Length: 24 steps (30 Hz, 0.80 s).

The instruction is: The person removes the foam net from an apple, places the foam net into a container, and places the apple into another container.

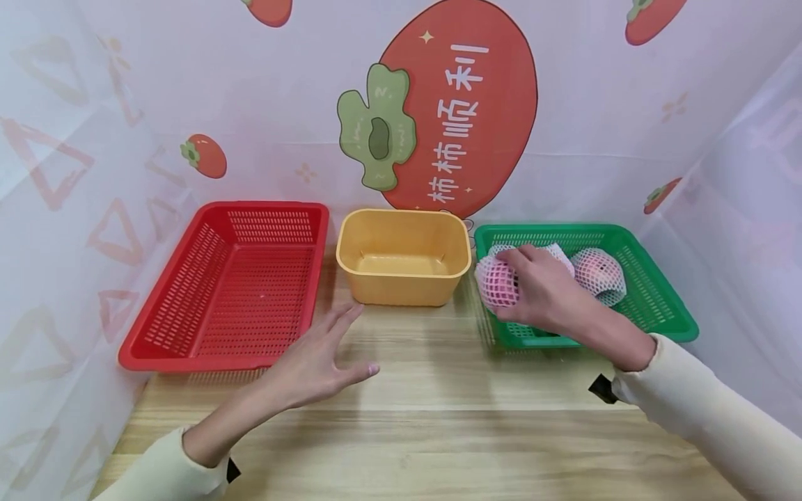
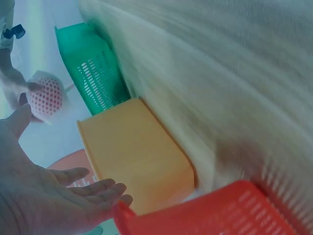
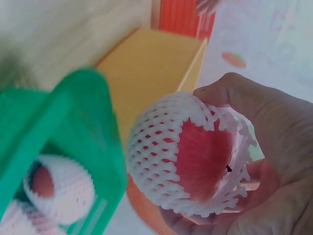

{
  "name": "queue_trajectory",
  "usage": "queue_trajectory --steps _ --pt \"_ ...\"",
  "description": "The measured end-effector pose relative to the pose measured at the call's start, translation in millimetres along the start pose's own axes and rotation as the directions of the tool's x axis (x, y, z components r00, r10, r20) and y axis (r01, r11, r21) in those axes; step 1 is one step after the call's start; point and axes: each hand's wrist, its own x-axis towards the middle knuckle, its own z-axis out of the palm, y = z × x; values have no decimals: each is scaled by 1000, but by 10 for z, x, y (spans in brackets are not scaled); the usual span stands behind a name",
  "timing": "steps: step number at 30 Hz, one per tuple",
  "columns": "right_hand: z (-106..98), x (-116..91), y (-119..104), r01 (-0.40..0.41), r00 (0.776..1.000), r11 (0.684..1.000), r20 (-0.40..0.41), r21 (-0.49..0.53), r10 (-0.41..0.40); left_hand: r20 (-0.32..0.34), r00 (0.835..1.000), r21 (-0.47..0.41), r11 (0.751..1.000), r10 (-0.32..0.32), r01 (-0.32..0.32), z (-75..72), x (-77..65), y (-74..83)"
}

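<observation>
My right hand [image 1: 548,292] holds a red apple [image 3: 203,156] wrapped in a white foam net [image 3: 154,152], above the left side of a green basket [image 1: 658,316]. Thumb and fingers curl around the net, and red skin with a dark stem shows through its opening. Other netted fruits [image 1: 598,271] lie in the green basket, partly hidden by the hand. My left hand [image 1: 313,362] hovers over the table with its fingers spread and holds nothing. It is nearest to the right front corner of a red basket [image 1: 307,306] and the front of a yellow bin [image 1: 404,289].
The yellow bin stands between the red basket on the left and the green one on the right. All three are on a wood-grain table [image 1: 438,445]. Behind them hangs a pale printed curtain [image 1: 589,139]; curtains also close both sides.
</observation>
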Motion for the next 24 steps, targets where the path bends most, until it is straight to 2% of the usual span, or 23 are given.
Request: queue_trajectory --steps 10,15,24 --pt "263 -4 -370 183 983 981 -6 57 -183 11 999 -53 997 50 -50 212 -40 78" --pt "441 -18 -473 247 969 967 -2 62 -248 32 999 -106 994 40 -36 290 -45 64" --pt "748 -90 -622 303 952 948 24 98 -306 49 999 -202 979 7 3 399 -11 8"
